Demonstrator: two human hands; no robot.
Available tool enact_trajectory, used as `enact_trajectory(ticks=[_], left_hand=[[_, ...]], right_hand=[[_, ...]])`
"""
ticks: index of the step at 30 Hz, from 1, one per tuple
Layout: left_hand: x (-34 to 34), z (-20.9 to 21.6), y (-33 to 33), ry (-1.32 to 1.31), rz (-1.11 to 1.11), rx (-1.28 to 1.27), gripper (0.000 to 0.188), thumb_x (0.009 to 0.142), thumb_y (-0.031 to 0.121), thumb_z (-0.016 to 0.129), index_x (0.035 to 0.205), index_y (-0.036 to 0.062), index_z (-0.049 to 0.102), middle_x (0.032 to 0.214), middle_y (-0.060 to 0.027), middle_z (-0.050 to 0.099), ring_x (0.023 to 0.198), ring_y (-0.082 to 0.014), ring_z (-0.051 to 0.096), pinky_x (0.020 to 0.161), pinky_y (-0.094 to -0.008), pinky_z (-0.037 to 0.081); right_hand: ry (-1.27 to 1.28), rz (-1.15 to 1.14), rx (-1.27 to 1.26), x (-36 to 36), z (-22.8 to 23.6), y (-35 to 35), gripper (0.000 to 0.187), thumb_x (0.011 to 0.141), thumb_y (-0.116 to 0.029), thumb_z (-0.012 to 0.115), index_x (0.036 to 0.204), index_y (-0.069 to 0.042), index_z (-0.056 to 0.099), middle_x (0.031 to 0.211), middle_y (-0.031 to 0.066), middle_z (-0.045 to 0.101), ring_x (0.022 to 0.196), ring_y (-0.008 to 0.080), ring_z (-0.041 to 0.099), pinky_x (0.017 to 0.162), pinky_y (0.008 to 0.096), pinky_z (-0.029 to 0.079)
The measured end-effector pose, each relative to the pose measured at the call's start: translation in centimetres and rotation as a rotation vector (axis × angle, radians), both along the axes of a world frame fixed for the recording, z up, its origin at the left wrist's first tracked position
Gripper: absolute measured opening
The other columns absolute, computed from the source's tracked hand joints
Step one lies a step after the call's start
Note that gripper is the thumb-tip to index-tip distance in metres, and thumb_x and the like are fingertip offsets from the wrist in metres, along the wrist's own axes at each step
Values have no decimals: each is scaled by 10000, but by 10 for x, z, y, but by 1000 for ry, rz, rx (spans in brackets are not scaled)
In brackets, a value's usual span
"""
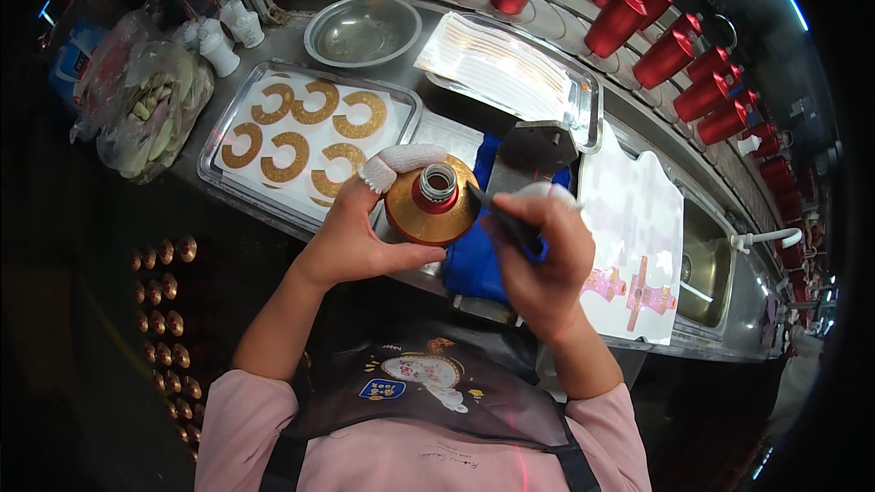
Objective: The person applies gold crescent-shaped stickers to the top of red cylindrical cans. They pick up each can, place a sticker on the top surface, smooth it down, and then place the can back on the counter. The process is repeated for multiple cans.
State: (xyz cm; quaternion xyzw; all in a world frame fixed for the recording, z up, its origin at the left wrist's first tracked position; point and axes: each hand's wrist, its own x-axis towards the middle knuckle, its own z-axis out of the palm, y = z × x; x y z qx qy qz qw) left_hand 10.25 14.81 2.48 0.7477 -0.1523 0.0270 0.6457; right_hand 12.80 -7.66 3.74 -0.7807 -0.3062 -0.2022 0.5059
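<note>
My left hand (351, 237) grips a red bottle (436, 210) with a gold-coloured shoulder and a bare threaded metal neck turned up toward me. White coverings sit on fingers of both hands. In my right hand (547, 260) is a dark pointed tool (507, 217), perhaps tweezers, though its exact kind is hard to make out. Its tip meets the gold shoulder at the right of the neck. Below the bottle, a blue cloth (472, 260) covers a dark metal stand (538, 150). Left of it, gold C-shaped stickers (284, 157) lie on a white sheet in a metal tray (211, 141).
Behind are a metal bowl (363, 32) and a tray with stacked strip sheets (497, 64). Red bottles (615, 23) line a curved conveyor. At right are a white sheet with pink stickers (638, 210) and a sink (706, 260). A produce-filled plastic bag (150, 114) sits left.
</note>
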Motion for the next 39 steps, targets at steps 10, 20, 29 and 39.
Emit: enact_trajectory(ticks=[10, 20, 29, 39], left_hand=[[-6, -4, -15, -62, 160, 74, 789, 695, 175, 937, 1380, 68, 561, 1266, -118, 652, 1180, -257, 648, 1017, -369, 509], [-11, -17, -33, -311, 386, 164, 714, 692, 220, 923, 1305, 74, 587, 1230, -153, 606, 1126, -353, 634, 976, -424, 514], [-12, -33, -50, -494, 655, 287, 739, 661, 249, 940, 1283, 96, 570, 1141, -131, 591, 1035, -333, 610, 895, -422, 508], [-12, -44, -58, -513, 745, 292, 864, 649, 318, 969, 1343, 68, 520, 1240, -149, 532, 1112, -326, 580, 947, -428, 494]], right_hand=[[-310, 163, -34, -5, 16, 9, 300, 670, 44, 773, 947, -70, 777, 912, 74, 731, 792, 258, 624, 690, 349, 493], [-204, 144, 37, -22, 12, 17, 294, 641, 48, 792, 913, -62, 773, 894, 66, 721, 798, 251, 642, 717, 351, 513], [-204, 165, -92, -16, 12, 16, 351, 649, 111, 745, 954, -60, 769, 900, 77, 731, 802, 267, 655, 736, 349, 527], [-190, 218, -43, -22, 17, 14, 354, 650, 86, 774, 974, -55, 758, 906, 87, 730, 791, 268, 648, 719, 347, 518]])
